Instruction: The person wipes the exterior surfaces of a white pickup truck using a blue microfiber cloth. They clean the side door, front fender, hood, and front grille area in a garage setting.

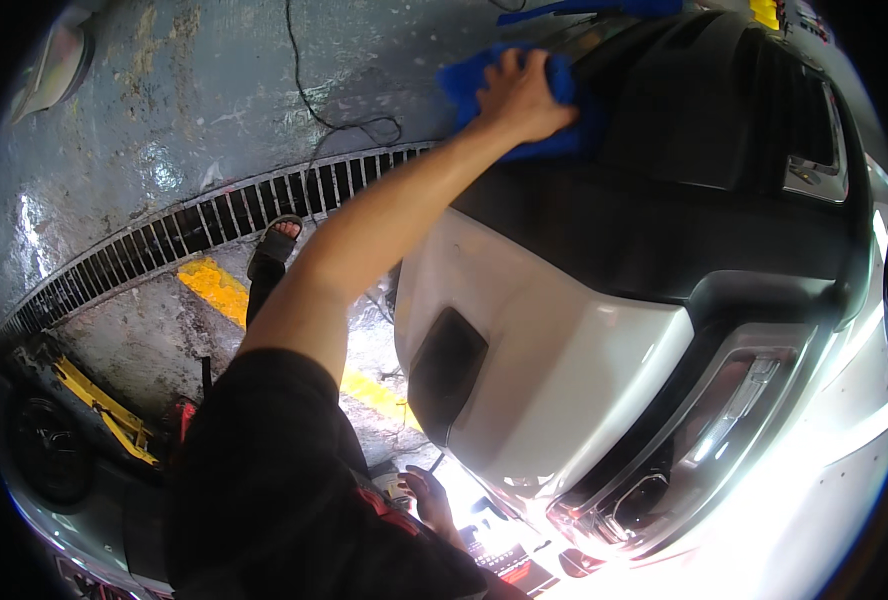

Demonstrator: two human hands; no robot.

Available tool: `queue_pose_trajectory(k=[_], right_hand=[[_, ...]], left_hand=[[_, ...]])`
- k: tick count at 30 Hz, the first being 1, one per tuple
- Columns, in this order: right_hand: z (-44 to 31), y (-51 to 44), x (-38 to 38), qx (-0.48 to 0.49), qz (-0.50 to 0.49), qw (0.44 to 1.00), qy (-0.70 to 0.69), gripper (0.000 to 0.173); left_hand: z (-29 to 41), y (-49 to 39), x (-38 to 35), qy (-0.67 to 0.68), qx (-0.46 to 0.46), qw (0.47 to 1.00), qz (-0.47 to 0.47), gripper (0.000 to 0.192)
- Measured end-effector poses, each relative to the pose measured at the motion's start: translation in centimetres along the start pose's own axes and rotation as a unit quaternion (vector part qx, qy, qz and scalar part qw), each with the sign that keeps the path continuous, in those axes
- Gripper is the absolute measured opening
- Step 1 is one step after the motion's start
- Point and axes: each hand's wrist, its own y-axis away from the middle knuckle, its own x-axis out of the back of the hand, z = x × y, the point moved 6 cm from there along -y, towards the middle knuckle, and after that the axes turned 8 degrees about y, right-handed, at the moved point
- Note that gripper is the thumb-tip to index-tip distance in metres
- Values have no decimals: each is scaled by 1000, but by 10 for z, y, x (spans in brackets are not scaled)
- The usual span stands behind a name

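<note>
My left hand (519, 97) presses on a blue cloth (465, 79), its fingers spread over the fabric. Under and beside the cloth lies a dark, smooth body panel (661, 232) of a car. Nearer to me are the car's glossy white body panel (556, 330), a dark angular inset (448, 364) and a clear-lensed lamp (736, 405). Low in the view, my right hand (427, 496) hangs beside the car's lower edge, with its fingers apart and no object visible in it. Strong glare washes out the area around the lamp's lower end.
A metal floor grate (226, 217) curves past my sandalled foot (285, 229). A black cable (301, 90) loops across the grey floor. Another car's wheel (50, 450) and a yellow metal bar (103, 405) are at lower left. A printed box (515, 566) stands near my right hand.
</note>
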Motion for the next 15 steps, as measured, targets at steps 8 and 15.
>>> queue_pose_trajectory(k=[8, 15], right_hand=[[-2, 5, -19, -14, -23, 1000, 17, 46], [-14, -6, -3, 11, -25, 997, 73, 45]], left_hand=[[25, 10, 8, -43, -113, 992, 15, 76], [31, 33, 29, 7, -63, 995, -80, 80]])
